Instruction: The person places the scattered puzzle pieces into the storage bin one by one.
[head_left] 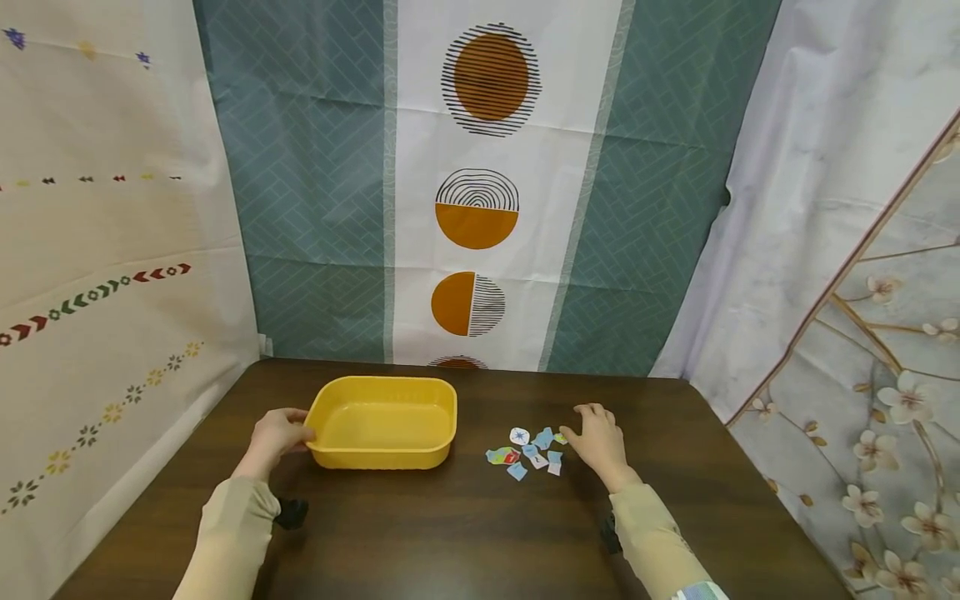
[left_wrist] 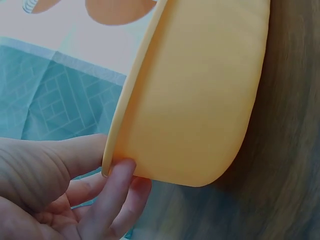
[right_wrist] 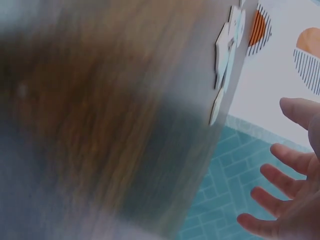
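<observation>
At the left of the head view, the rim of a yellow, rectangular, round-cornered plastic tray (head_left: 378, 458) is pinched by the left hand (head_left: 277, 439), with the thumb laid at the lip and the fingertips set against the outer wall, as is shown in the left wrist view. Right of centre, nothing is held by the right hand (head_left: 600, 442); its fingers are spread loosely and well apart, beside a cluster of small, thin, flat, printed pieces (head_left: 537, 459). The nearest of these is a small yellow-green piece (head_left: 560, 438), close to the fingertips. Farther left in the cluster a white piece with a blue star-shaped print (head_left: 519, 436) and a red-and-green piece (head_left: 504, 456) are seen, and some pieces appear to be overlapped. All are laid on the dark brown wooden bench (head_left: 480, 533), just right of the tray.

With the pieces so thin, each is probably best lifted by an edge, with a fingertip slid beneath rather than pressed from above. Overlapped ones should be parted first, lest two be taken together. The tray is likely best steadied by a light grip, since it could be tipped by a hard pull on the rim.
</observation>
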